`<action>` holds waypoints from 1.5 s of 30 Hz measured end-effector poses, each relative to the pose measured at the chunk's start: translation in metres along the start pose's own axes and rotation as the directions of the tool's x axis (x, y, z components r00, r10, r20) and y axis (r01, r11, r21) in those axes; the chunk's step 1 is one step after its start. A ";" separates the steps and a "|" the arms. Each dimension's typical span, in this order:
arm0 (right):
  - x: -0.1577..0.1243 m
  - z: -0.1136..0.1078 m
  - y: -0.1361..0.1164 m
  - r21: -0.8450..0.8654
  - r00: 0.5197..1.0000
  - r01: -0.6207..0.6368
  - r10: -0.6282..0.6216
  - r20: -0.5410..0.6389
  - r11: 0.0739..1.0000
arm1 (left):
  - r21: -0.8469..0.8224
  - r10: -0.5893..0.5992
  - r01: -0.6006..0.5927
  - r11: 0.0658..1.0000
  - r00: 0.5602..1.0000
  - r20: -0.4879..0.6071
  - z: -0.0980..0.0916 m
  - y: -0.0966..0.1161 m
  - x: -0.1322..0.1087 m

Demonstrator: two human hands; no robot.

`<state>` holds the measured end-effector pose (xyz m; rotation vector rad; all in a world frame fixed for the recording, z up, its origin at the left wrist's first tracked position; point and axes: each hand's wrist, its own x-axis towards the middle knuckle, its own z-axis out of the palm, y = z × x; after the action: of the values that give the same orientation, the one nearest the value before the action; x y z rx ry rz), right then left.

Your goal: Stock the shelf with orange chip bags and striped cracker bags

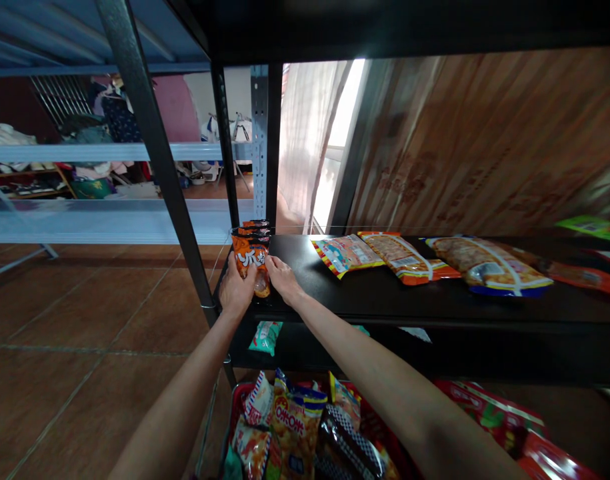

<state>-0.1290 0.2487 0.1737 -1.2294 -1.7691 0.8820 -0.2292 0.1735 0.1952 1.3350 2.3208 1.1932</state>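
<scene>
At the left end of the black shelf (295,293) stands an orange snack bag (249,253) with a black top edge and white lettering. My left hand (239,288) holds its left side, thumb across the front. On the right edge of the same bag, my right hand (283,279) grips with its fingers closed. Tops of similar orange bags (255,225) show in a row right behind it. Both hands partly cover the front bag, and the fingers behind it are hidden.
Further right on the shelf lie flat snack packs, including a yellow-and-red one (347,255), an orange one (407,259) and a large one (485,263). A teal packet (265,337) is on the lower shelf. Below stands a red basket (233,413) of snack bags. A black post (157,147) rises at left.
</scene>
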 end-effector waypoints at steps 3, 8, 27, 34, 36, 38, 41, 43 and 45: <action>0.000 0.002 0.000 -0.037 1.000 -0.004 0.004 0.000 0.999 | -0.012 0.016 -0.016 1.000 1.000 -0.012 0.002 -0.003 0.001; -0.003 0.003 -0.005 -0.092 0.999 0.039 -0.037 0.023 0.995 | 0.033 0.017 -0.016 0.999 0.999 -0.041 0.001 0.001 -0.006; -0.017 -0.001 -0.016 -0.109 0.999 -0.011 0.006 -0.041 0.994 | 0.147 0.147 -0.131 0.981 0.983 -0.109 0.002 -0.003 -0.018; -0.019 -0.001 -0.008 -0.172 0.985 0.113 -0.133 -0.111 0.979 | 0.123 0.161 -0.147 0.981 0.981 -0.107 0.001 -0.003 -0.018; -0.017 0.001 -0.007 -0.166 0.969 0.169 -0.194 -0.151 0.972 | 0.115 0.168 -0.154 0.981 0.978 -0.121 0.001 -0.003 -0.017; -0.013 0.002 -0.009 -0.137 0.955 0.219 -0.241 -0.172 0.966 | 0.101 0.167 -0.154 0.983 0.976 -0.140 0.001 -0.002 -0.013; -0.009 0.004 -0.012 -0.108 0.951 0.242 -0.258 -0.172 0.964 | 0.078 0.163 -0.153 0.985 0.975 -0.151 0.001 0.000 -0.008; -0.007 0.004 -0.013 -0.090 0.961 0.202 -0.215 -0.173 0.975 | 0.078 0.164 -0.154 0.985 0.978 -0.131 0.001 0.000 -0.006; -0.003 0.003 -0.011 -0.052 0.972 0.135 -0.143 -0.185 0.989 | 0.089 0.166 -0.156 0.984 0.980 -0.111 0.002 -0.001 -0.006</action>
<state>-0.1360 0.2428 0.1813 -1.1582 -1.7032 0.6314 -0.2254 0.1696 0.1920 1.5459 2.4034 1.2709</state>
